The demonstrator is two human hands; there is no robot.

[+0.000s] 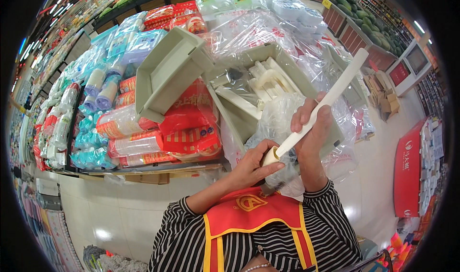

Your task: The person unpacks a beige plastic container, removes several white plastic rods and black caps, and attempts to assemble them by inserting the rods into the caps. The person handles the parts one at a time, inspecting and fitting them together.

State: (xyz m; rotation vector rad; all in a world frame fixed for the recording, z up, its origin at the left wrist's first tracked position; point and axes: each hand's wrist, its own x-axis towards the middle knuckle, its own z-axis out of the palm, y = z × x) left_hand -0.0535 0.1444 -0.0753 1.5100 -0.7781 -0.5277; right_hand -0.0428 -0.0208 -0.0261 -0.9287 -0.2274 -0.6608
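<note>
A long white plastic bar (pixel 342 78), like a handle, slants up to the right, with my right hand (pixel 314 126) closed around its lower half. Its narrow lower end meets the opening of a short cream hollow piece (pixel 271 156); whether it sits inside, I cannot tell. My left hand (pixel 258 165) grips that piece, thumb along its near side. Just beyond my hands, a grey-green plastic bin (pixel 306 73) holds several white curved plastic parts (pixel 270 80). Clear plastic film (pixel 282 116) bunches up beside them. Another grey-green tray-like bin (pixel 165 73) lies tilted to the left.
Red-wrapped packs of paper cups (pixel 136 142) and blue packs (pixel 143 44) fill the display's left side. Clear bags (pixel 249 28) cover its back. A red-fronted stand (pixel 407 171) is at the right, and cardboard (pixel 383 95) lies on the floor near the watermelon bins (pixel 364 23).
</note>
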